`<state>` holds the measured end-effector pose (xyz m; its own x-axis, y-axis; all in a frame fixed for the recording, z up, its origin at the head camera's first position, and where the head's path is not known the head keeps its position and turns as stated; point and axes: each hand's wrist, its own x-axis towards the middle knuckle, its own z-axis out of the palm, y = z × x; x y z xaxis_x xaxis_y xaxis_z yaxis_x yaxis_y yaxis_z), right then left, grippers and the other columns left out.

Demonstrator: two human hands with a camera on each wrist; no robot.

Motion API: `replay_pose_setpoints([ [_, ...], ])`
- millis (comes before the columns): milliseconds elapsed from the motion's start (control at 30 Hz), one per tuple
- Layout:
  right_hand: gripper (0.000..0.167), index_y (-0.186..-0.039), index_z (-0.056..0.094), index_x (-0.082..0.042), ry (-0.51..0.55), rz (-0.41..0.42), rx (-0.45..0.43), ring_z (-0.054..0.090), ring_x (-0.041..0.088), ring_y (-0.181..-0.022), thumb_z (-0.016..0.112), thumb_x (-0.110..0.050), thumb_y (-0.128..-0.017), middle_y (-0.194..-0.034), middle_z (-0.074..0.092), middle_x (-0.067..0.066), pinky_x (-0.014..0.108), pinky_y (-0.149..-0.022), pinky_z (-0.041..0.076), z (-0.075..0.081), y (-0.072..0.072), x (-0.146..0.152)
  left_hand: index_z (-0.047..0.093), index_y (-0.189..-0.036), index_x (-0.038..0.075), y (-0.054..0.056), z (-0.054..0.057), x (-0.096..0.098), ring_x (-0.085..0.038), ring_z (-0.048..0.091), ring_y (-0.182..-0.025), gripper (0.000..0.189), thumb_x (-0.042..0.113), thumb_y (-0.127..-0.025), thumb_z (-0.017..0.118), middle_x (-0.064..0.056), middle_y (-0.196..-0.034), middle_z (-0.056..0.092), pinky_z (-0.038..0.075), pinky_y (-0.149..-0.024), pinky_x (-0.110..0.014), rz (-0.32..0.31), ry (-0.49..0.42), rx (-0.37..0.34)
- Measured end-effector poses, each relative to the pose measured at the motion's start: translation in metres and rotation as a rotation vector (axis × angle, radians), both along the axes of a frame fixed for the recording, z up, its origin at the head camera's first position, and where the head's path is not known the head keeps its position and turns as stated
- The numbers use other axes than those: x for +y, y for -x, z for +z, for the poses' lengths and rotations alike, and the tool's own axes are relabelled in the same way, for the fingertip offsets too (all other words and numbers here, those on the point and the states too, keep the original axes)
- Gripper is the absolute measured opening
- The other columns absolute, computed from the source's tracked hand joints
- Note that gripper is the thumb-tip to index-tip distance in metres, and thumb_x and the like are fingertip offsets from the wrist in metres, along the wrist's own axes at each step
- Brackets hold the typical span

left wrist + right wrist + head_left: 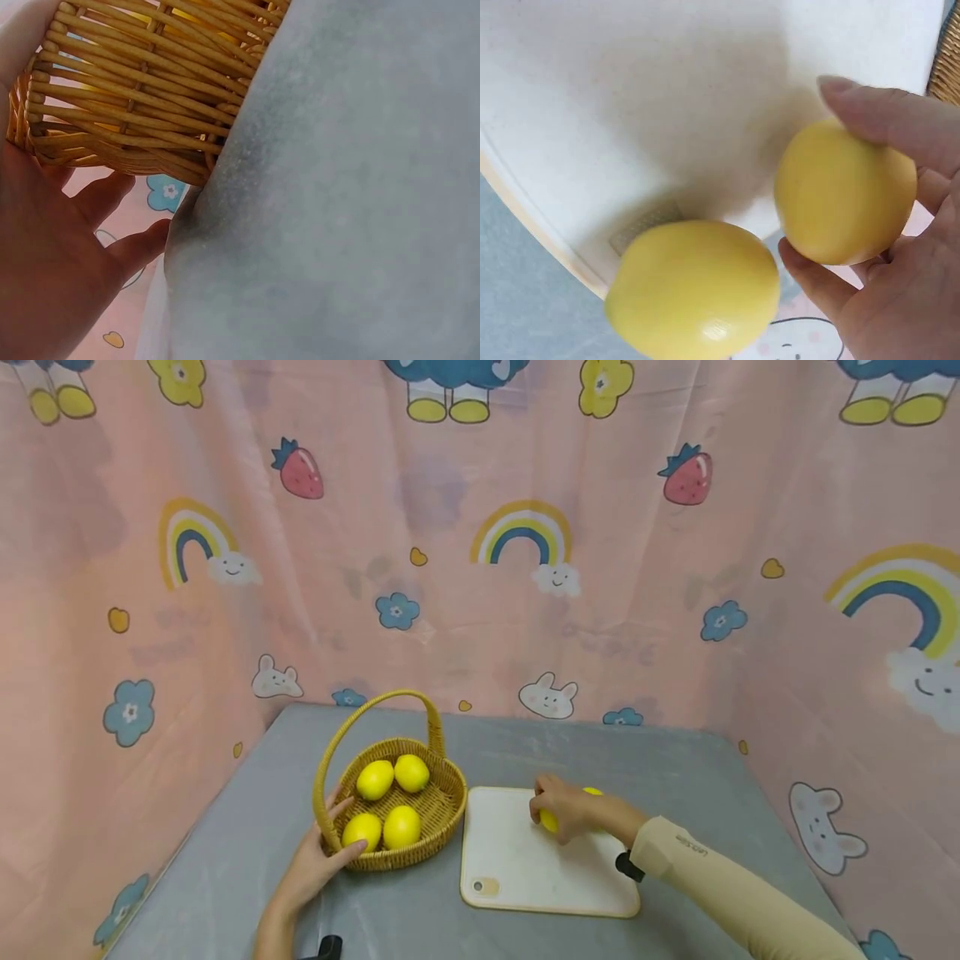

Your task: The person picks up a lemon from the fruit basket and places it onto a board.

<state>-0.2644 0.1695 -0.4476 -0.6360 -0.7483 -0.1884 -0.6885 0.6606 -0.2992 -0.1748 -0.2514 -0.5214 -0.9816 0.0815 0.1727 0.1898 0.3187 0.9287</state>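
My left hand (pixel 317 860) grips the left side of a wicker basket (pixel 450 789), its thumb along the front rim and fingers near the foot of the tall handle. In the left wrist view the basket's woven wall (pixel 142 90) fills the upper left, beside the spread fingers. Several yellow lemons (pixel 402 827) lie inside the basket. Over the white cutting board (pixel 525 868), my right hand (pixel 570 808) holds a lemon (pixel 844 195) between thumb and fingers. A second lemon (pixel 697 289) sits beside it at the board's far side, mostly hidden by the hand in the head view.
The board lies just right of the basket on a grey-covered table (pixel 390 918). A small hole marks its front left corner. Pink patterned curtain (pixel 465 643) closes off the back and both sides. The basket handle (pixel 405 695) arches high above the rim.
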Motion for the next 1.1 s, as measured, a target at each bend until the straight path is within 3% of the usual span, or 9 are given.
replay_pose_setpoints([
  [333, 0.041, -0.097, 0.068, -0.013, -0.047, -0.054, -0.027, 0.038, 0.020, -0.096, 0.090, -0.001, -0.065, -0.101, 0.041, 0.000, 0.031, -0.077, 0.044, -0.0059, -0.0021, 0.0023, 0.037, -0.153, 0.006, -0.0031, -0.0002, -0.0003, -0.047, 0.003, -0.148, 0.072, 0.017, -0.092, 0.073, -0.008, -0.167, 0.009, 0.010, -0.105, -0.078, 0.006, 0.008, -0.007],
  [1100, 0.042, -0.109, 0.069, -0.010, -0.007, -0.023, -0.037, 0.040, 0.020, -0.095, 0.087, -0.007, -0.071, -0.107, 0.047, 0.003, 0.035, -0.081, 0.044, -0.0007, -0.0015, -0.0040, 0.037, -0.153, 0.006, -0.0011, -0.0003, 0.0002, -0.047, 0.003, -0.148, 0.072, 0.017, -0.092, 0.073, -0.008, -0.167, 0.008, 0.011, -0.106, -0.077, 0.002, -0.003, -0.003],
])
